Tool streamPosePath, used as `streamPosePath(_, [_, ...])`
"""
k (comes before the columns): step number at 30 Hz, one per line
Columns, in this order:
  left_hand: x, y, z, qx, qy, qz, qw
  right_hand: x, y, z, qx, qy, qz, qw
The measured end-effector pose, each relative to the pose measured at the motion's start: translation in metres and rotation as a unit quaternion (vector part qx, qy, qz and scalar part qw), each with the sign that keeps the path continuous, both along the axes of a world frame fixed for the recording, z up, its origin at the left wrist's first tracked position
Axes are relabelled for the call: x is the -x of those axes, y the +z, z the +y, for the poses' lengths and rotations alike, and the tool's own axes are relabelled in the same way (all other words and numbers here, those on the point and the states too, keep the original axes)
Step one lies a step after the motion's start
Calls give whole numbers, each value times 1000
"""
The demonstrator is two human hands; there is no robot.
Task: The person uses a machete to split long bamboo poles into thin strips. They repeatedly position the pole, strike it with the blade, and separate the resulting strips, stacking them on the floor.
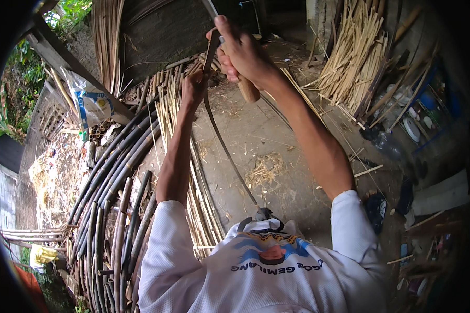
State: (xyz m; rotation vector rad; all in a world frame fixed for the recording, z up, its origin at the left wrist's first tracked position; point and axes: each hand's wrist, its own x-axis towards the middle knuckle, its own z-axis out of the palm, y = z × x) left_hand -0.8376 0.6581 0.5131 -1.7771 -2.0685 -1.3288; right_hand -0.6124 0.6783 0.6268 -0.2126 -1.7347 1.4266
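Observation:
Both arms reach forward, to the top of the head view. My left hand [193, 87] is closed around a long, thin bamboo strip [222, 141], dark on its outer side. The strip runs above the fist and hangs down in a curve toward my feet. My right hand [245, 56] grips a knife by its wooden handle [249, 91], whose butt sticks out below the palm. The knife's blade [210, 7] points up and away, cut off by the picture's top edge. The strip's upper end stands close beside my right fingers; whether they touch it, I cannot tell.
Dark bamboo poles [115, 141] curve along the left side, with pale split strips [197, 182] beside them. A sheaf of pale strips [352, 57] leans at the far right. Shavings [268, 169] lie on the floor. A white-and-blue sack [94, 107] hangs at the left post.

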Motion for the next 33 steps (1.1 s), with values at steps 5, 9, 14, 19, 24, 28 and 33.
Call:
streamPosePath(5, [-12,0,1,-37,-21,-33,999,3,22,14,-40,-118,-40,991])
streamPosePath(9, [-40,-1,32,26,-20,-7,999,-12,6,27,92,-56,-18,994])
streamPosePath(14, [-34,-6,20,11,16,-15,1000,24,-8,53,-179,-312,-52,931])
streamPosePath(19, [-20,-4,14,13,28,7,1000,0,3,27,143,68,-77,984])
streamPosePath(24, [-29,-11,6,38,14,-20,999,13,-8,18,-33,-147,-164,975])
streamPosePath(28, [-28,-10,17,-4,-6,-28,1000,13,-3,31,-96,-149,-163,971])
streamPosePath(33, [0,-16,16,-10,17,28,999,13,-7,26,171,114,-105,973])
